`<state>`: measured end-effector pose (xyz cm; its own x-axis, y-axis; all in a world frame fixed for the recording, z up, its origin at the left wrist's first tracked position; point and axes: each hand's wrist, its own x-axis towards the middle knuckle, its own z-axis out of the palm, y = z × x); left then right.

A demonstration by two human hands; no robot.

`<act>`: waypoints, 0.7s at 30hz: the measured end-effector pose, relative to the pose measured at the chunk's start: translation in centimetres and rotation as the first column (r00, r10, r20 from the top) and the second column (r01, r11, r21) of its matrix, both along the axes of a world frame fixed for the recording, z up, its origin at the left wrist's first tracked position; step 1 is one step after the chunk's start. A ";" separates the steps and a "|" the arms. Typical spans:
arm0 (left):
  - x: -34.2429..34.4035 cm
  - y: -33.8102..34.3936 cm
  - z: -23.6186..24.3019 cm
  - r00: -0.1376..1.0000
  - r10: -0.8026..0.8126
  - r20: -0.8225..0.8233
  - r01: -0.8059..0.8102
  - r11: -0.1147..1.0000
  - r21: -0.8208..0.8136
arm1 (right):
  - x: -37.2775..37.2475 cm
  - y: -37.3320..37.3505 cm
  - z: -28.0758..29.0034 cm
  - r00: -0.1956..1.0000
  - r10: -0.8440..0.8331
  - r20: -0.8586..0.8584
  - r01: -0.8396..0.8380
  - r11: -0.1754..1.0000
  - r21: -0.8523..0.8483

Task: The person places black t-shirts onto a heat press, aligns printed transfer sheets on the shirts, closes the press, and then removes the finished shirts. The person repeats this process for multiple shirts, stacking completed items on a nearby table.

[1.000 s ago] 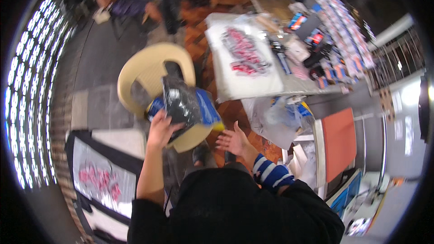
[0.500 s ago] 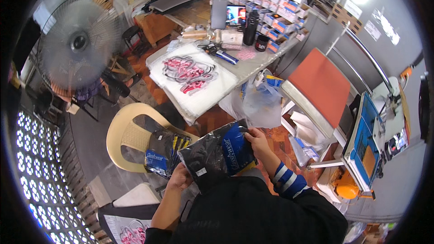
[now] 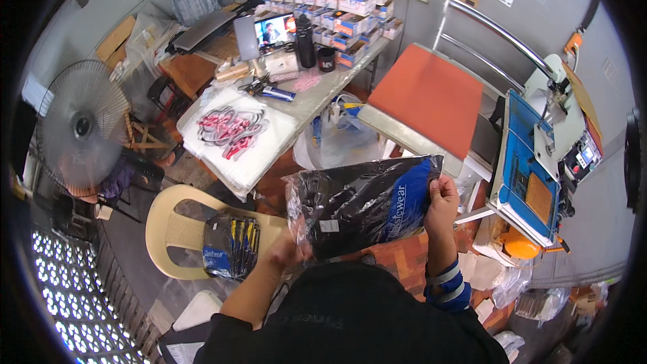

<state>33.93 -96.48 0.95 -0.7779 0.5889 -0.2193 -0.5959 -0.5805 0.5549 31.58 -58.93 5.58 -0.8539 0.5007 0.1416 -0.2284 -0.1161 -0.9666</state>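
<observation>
My left hand (image 3: pixel 294 248) grips the left end of a clear plastic package (image 3: pixel 350 210) of folded black fabric with a blue printed panel, its fingers partly hidden by the plastic. At the package's other end, my right hand (image 3: pixel 439 195) is closed on the upper right corner, thumb on top. Below and left, several similar packages (image 3: pixel 229 243) lie stacked on a cream plastic chair (image 3: pixel 160 229). Beyond my hands, a pink, black and white printed sheet (image 3: pixel 229 128) rests on the cluttered table (image 3: pixel 317 104).
A fan (image 3: pixel 82 128) stands left, a person (image 3: pixel 114 175) behind it. An orange-topped platform (image 3: pixel 421 101) and blue flatbed machine (image 3: pixel 512 155) are right. Small boxes (image 3: pixel 320 0), a screen (image 3: pixel 275 29) and a black bottle (image 3: pixel 304 40) are at back. Plastic bags (image 3: pixel 337 135) hang below the table.
The view has turned right. A package came off the chair's pile into both hands, my right hand taking hold of it. Since half a second ago it has moved right and lies more level.
</observation>
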 end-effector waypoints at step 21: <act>-8.3 13.8 -2.0 0.936 -0.310 -0.167 0.276 0.940 -0.201 | 10.6 10.5 -2.5 0.981 -0.176 0.084 0.190 0.959 -0.209</act>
